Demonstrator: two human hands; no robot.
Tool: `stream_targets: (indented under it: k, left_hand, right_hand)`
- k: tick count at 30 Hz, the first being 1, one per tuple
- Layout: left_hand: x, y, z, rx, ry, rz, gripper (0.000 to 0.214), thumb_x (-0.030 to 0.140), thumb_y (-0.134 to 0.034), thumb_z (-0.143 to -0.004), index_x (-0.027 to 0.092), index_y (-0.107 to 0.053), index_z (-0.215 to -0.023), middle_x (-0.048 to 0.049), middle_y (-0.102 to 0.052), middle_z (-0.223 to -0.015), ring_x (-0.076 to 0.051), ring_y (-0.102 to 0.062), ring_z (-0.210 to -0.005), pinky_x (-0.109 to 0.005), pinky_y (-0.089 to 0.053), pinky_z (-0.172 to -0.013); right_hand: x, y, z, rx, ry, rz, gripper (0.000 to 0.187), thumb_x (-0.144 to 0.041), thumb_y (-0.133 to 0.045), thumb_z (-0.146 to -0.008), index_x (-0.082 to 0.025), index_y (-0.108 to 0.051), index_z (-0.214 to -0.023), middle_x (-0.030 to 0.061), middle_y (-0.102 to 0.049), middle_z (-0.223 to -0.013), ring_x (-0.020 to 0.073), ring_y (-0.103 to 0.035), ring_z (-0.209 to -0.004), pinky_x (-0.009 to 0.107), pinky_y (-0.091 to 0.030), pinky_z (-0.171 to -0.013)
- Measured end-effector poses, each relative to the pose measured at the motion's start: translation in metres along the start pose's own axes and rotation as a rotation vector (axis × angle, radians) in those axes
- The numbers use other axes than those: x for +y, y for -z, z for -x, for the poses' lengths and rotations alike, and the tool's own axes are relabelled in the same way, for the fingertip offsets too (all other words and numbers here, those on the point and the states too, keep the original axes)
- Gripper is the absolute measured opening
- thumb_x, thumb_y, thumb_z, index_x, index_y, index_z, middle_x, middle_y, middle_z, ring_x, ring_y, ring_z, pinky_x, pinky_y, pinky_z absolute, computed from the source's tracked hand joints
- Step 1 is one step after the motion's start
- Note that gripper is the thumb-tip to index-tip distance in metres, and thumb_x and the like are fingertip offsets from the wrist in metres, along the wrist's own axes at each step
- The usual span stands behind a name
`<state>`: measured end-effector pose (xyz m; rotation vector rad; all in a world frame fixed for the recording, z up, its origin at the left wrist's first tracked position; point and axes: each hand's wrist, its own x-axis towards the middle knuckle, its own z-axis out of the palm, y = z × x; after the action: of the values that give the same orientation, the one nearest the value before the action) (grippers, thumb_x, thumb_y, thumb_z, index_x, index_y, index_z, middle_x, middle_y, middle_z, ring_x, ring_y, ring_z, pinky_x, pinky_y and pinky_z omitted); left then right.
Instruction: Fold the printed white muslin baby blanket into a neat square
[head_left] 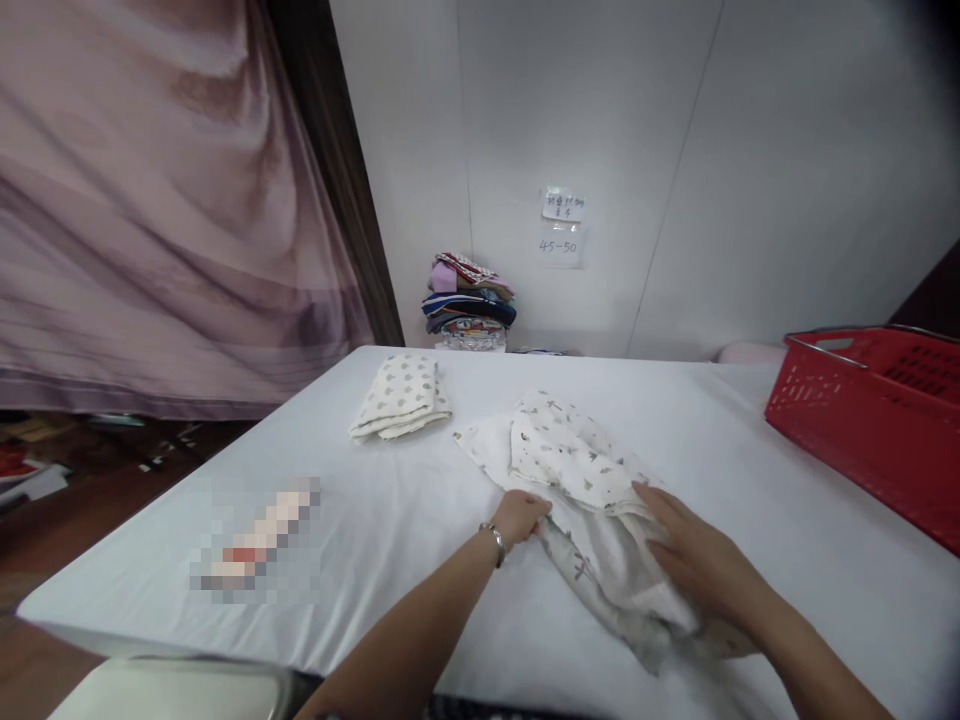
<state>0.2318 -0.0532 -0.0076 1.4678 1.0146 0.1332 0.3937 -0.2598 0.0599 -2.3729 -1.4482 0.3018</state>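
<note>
A white cloth with a small scattered print (570, 455) lies rumpled on the white-covered table (375, 560), partly turned over on itself. A plainer, greyish side shows toward me. My left hand (521, 517), with a metal bracelet at the wrist, pinches the cloth's near left edge. At the right side of the cloth is my right hand (697, 555), its fingers stretched out and touching the fabric. Part of the cloth beneath the right forearm is hidden or blurred. Beyond my left hand, a folded white cloth with grey dots (401, 397) rests near the far left edge.
A red plastic basket (870, 430) stands on the right side. A pixelated object (259, 540) lies at the left. Folded fabrics (469, 300) are stacked by the back wall, left of two paper notes (562, 230). A pink curtain (165, 200) hangs at the left.
</note>
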Motion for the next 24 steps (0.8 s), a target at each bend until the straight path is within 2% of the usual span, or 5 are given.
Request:
stream_targets:
  k: [8, 11, 15, 21, 24]
  left_hand:
    - [0.019, 0.0, 0.009, 0.061, -0.142, 0.14, 0.023, 0.031, -0.059, -0.067, 0.019, -0.043, -0.055, 0.0052, -0.046, -0.043, -0.007, -0.037, -0.039, -0.019, -0.027, -0.041]
    - [0.038, 0.011, 0.017, 0.102, -0.302, 0.324, 0.024, 0.036, -0.06, -0.068, 0.018, -0.044, -0.061, 0.0042, -0.048, -0.057, -0.007, -0.047, -0.055, -0.019, -0.04, -0.055]
    - [0.062, 0.015, 0.029, 0.091, -0.483, 0.558, 0.03, 0.043, -0.063, -0.066, 0.018, -0.047, -0.066, 0.0021, -0.051, -0.068, -0.01, -0.051, -0.067, -0.023, -0.044, -0.069]
    - [0.061, -0.031, 0.034, -0.132, -0.552, 0.238, 0.026, 0.041, -0.067, -0.063, 0.016, -0.058, -0.062, 0.0029, -0.051, -0.059, -0.01, -0.047, -0.059, -0.023, -0.04, -0.06]
    - [0.061, -0.043, 0.037, -0.295, -0.504, 0.24, 0.035, 0.049, -0.056, -0.074, 0.015, -0.064, -0.072, 0.0001, -0.057, -0.063, -0.012, -0.051, -0.062, -0.026, -0.043, -0.064]
  right_hand:
    - [-0.029, -0.006, -0.019, -0.107, 0.091, -0.222, 0.044, -0.046, -0.046, -0.08, -0.027, -0.058, -0.118, 0.0063, -0.068, -0.101, 0.0256, -0.062, -0.091, 0.035, -0.045, -0.08]
    - [-0.028, -0.002, -0.027, 0.075, -0.009, -0.508, 0.046, -0.053, -0.045, -0.08, -0.024, -0.063, -0.11, 0.0054, -0.069, -0.096, 0.0258, -0.061, -0.092, 0.036, -0.045, -0.081]
    - [-0.019, -0.014, -0.034, 0.324, -0.359, -1.044, 0.062, -0.063, -0.037, -0.08, -0.017, -0.06, -0.115, 0.0105, -0.066, -0.105, 0.0264, -0.06, -0.098, 0.036, -0.049, -0.078]
    - [-0.053, -0.046, -0.023, -0.059, -0.145, -1.042, 0.064, -0.056, -0.06, -0.069, -0.02, -0.051, -0.12, 0.006, -0.066, -0.086, 0.0202, -0.062, -0.073, 0.028, -0.049, -0.052]
    - [-0.062, -0.049, -0.027, -0.021, -0.186, -1.146, 0.056, -0.056, -0.059, -0.069, -0.018, -0.053, -0.11, 0.001, -0.06, -0.069, 0.0157, -0.058, -0.061, 0.024, -0.045, -0.048]
